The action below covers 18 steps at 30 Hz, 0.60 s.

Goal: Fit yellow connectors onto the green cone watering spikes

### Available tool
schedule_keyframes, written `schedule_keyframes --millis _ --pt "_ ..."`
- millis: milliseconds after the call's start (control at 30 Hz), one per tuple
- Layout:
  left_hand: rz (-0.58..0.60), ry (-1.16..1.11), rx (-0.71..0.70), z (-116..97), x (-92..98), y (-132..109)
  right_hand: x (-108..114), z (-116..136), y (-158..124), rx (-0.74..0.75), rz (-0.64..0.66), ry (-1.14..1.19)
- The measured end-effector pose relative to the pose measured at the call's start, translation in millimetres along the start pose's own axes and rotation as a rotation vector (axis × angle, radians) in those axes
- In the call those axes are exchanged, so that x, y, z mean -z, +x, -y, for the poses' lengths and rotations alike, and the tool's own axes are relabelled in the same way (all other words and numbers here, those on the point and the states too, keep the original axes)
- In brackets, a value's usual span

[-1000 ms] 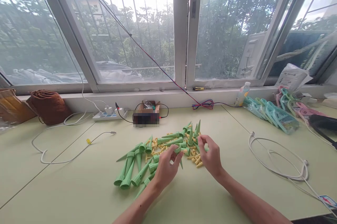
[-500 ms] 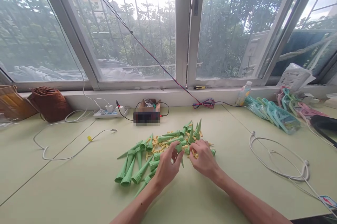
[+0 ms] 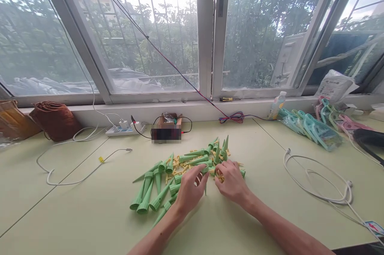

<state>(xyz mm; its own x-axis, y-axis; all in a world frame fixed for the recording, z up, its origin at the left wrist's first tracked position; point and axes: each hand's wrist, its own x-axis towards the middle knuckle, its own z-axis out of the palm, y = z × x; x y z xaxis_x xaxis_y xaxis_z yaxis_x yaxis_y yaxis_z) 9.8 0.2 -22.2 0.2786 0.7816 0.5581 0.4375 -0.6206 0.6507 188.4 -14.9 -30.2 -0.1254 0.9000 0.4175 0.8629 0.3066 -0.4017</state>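
Observation:
My left hand (image 3: 192, 186) is closed round a green watering spike (image 3: 205, 169), its open collar up and its pointed tip down, just above the table. Close beside it, my right hand (image 3: 231, 179) has its fingers curled together over small yellow valve pieces (image 3: 220, 176); what its fingertips hold, if anything, is hidden. Several more green spikes (image 3: 146, 197) lie left of my hands, and others (image 3: 224, 149) stand upright behind my right hand. Loose yellow pieces (image 3: 180, 172) are scattered between the spikes.
A power strip (image 3: 120, 130) and a small open cardboard box (image 3: 171, 120) sit at the back. White cables (image 3: 75, 183) lie left and another coiled cable (image 3: 318, 197) right. Bagged teal items (image 3: 318, 129) and a bottle (image 3: 277, 105) stand back right, a brown pouch (image 3: 55, 120) back left.
The spike in my left hand has turned slightly, its tip now pointing more straight down. My right hand has shifted slightly downward, staying close to the spike.

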Motion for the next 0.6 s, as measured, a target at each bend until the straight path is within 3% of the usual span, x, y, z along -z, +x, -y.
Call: schedule_keyframes --millis 600 --pt "0.012 0.043 -0.046 -0.1 -0.6 -0.7 -6.2 -6.0 4.8 -0.113 0.100 -0.096"
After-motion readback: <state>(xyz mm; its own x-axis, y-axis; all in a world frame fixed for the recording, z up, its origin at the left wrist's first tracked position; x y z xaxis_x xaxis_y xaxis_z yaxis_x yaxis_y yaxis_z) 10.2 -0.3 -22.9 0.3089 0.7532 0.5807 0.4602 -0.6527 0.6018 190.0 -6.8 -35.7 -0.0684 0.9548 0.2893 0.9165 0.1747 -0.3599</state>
